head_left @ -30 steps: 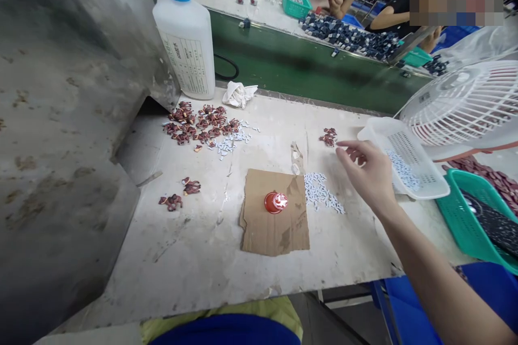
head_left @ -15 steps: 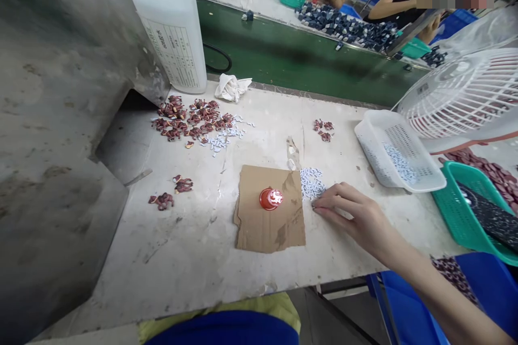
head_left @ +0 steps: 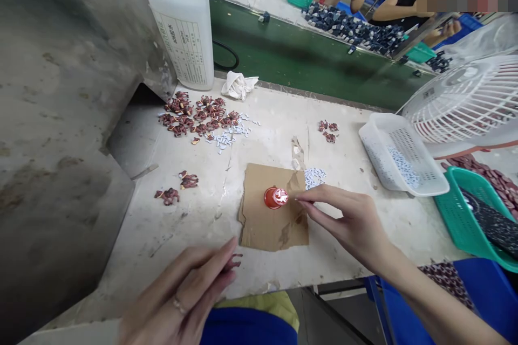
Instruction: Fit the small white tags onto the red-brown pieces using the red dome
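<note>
White fan (head_left: 471, 99) is standing at right; crumpled tissue (head_left: 238, 86) is lying near green partition (head_left: 283, 56), dark-blue pieces (head_left: 358, 27) sitting heaped beyond.

Two bare hands over white worktable (head_left: 210, 215), small parts around cardboard.
Left hand (head_left: 186, 291) pinches dark-red figure (head_left: 233, 262) near table's front edge; right hand (head_left: 343, 215), thumb and index together, is beside red cup (head_left: 275, 198) on cardboard piece (head_left: 275, 226), anything pinched too small to tell. Pale-blue bits (head_left: 314, 178) lie just beyond right fingers; dark-red figure pile (head_left: 194, 115) near white bottle (head_left: 182, 32); white basket (head_left: 429, 178) in front of fan (head_left: 465, 97), green basket (head_left: 455, 215) beside it.
</note>
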### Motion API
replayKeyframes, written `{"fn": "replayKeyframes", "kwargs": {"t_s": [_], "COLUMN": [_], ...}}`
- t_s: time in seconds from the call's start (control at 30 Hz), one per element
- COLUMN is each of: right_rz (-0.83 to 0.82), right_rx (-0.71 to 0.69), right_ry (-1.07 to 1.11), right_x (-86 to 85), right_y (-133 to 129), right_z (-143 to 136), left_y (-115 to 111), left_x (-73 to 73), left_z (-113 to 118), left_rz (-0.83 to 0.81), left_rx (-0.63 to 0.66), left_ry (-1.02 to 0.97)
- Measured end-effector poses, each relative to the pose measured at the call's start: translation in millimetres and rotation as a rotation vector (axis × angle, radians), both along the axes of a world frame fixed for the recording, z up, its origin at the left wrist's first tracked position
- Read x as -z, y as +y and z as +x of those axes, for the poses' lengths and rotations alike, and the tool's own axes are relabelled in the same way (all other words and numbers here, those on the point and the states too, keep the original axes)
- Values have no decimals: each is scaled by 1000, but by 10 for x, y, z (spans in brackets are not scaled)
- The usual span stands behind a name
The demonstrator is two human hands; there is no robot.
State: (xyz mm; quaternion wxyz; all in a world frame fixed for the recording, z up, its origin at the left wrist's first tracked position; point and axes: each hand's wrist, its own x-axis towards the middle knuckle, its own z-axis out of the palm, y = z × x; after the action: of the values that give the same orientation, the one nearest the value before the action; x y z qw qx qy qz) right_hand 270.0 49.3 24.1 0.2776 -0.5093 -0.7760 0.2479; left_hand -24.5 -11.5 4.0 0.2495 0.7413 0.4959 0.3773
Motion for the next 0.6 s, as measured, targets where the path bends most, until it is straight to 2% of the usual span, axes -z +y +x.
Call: {"fn": "replayKeyframes", "kwargs": {"t_s": [0.07, 0.17, 0.33, 0.6], "right_rz": [26, 79, 115, 88], "right_rx": [-9, -41, -65, -51], "right_ry": [1, -16, -48, -37], "right_x": [7, 28, 31, 34], "right_y": [56, 102, 108, 112], "right_z": [-49, -61, -79, -57], "left_y": [77, 125, 142, 146], "left_x": [-33, -74, -55, -36], "left_z": [91, 172, 154, 233], "left_rz": [31, 100, 117, 98], "left_rx": [26, -55, -9, -67], "left_ry": [36, 84, 44, -10]}}
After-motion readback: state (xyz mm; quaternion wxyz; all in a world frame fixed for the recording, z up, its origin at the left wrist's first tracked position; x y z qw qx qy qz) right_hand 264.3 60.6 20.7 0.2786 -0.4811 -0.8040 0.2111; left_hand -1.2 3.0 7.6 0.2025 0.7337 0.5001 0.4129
